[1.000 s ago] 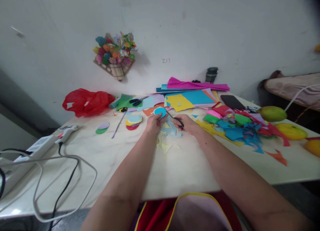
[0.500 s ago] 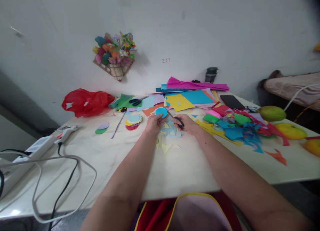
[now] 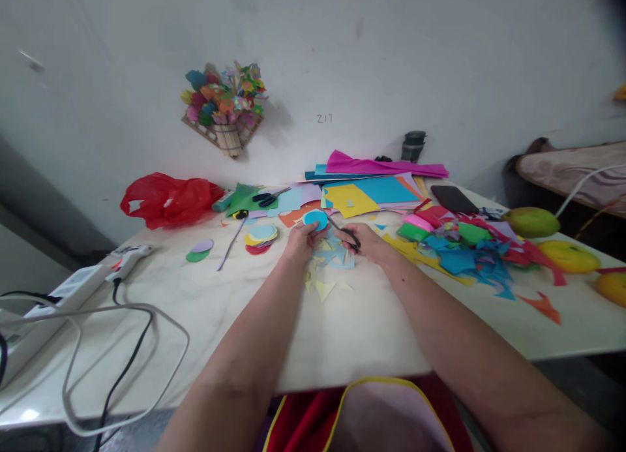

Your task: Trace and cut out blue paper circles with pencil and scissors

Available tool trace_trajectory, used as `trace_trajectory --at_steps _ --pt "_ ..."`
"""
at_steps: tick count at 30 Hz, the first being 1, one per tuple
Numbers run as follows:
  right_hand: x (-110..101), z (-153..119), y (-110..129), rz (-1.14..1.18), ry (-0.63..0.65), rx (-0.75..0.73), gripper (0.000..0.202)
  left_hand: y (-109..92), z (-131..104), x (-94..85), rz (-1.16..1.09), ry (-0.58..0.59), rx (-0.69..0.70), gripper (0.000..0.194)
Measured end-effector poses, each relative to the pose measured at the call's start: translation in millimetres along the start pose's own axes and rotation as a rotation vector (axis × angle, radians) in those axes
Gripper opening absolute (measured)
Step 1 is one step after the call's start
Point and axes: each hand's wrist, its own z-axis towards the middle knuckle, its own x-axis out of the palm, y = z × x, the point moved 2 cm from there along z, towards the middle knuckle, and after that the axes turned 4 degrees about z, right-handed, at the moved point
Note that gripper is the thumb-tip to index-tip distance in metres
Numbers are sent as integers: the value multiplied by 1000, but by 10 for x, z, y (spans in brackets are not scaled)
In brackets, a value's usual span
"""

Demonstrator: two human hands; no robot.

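Observation:
Between the thumb and fingers of my left hand (image 3: 299, 239) is a blue paper circle (image 3: 315, 220), held a little above the table. My right hand (image 3: 366, 242) grips dark-handled scissors (image 3: 351, 238), whose blades point left toward the circle's right edge. Whether the blades touch the paper, I cannot tell. Below both hands lie pale yellow and light blue paper scraps (image 3: 327, 263). To the left sits a stack of cut paper circles (image 3: 261, 235), light blue on top with yellow and red beneath. A lilac and a green circle (image 3: 199, 251) overlap farther left.
Coloured paper sheets (image 3: 391, 190) and a second pair of scissors (image 3: 268, 197) lie at the back. Scraps (image 3: 464, 250), a phone (image 3: 454, 199) and mangoes (image 3: 567, 255) fill the right. A red plastic bag (image 3: 169, 201), power strip (image 3: 68, 292) and looping cables (image 3: 183, 347) occupy the left.
The blue circle has turned slightly in my left hand. Both hands stay in nearly the same place, and the scissors remain beside the circle.

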Motion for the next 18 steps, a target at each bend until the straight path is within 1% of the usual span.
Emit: trace_trajectory --at_steps 12,18 --pt "38 -60 59 -17 -2 -15 26 10 19 -22 -41 -15 21 17" --pt "52 -88 88 -15 -4 -16 26 8 31 -24 -48 -45 35 12"
